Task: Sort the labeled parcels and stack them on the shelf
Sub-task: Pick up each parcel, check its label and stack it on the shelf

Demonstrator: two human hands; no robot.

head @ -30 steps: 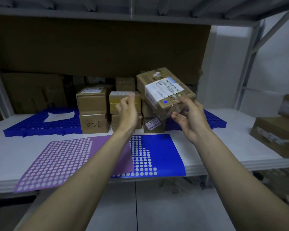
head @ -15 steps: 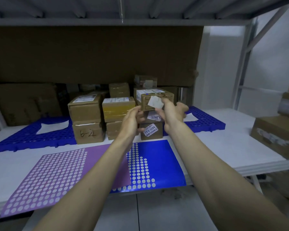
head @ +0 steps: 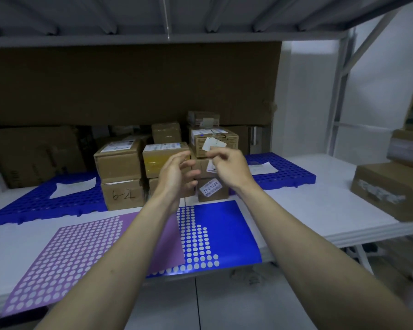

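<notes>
Several brown labeled parcels are stacked on a blue plastic grid pallet (head: 293, 171) on the white shelf (head: 320, 210). The parcel (head: 221, 141) with a white label on top sits on the right-hand stack, above a box (head: 212, 190) with a numbered sticker. My right hand (head: 227, 163) is raised in front of that stack, fingers pinched on a small white paper slip (head: 211, 144). My left hand (head: 177, 172) hovers beside it, fingers apart and holding nothing, in front of the yellow-taped parcel (head: 163, 156). A box marked "6-2" (head: 122, 194) sits at the left.
A purple sticker sheet (head: 81, 253) and a blue sticker sheet (head: 224, 229) with white dots lie at the shelf's front edge. More cardboard boxes (head: 389, 189) stand at the right. A large cardboard panel (head: 129, 84) backs the shelf, under a metal shelf above.
One second ago both hands held the labeled parcel tilted in the air. It now rests on the right-hand stack; my right hand holds a paper slip and my left hand has let go.
</notes>
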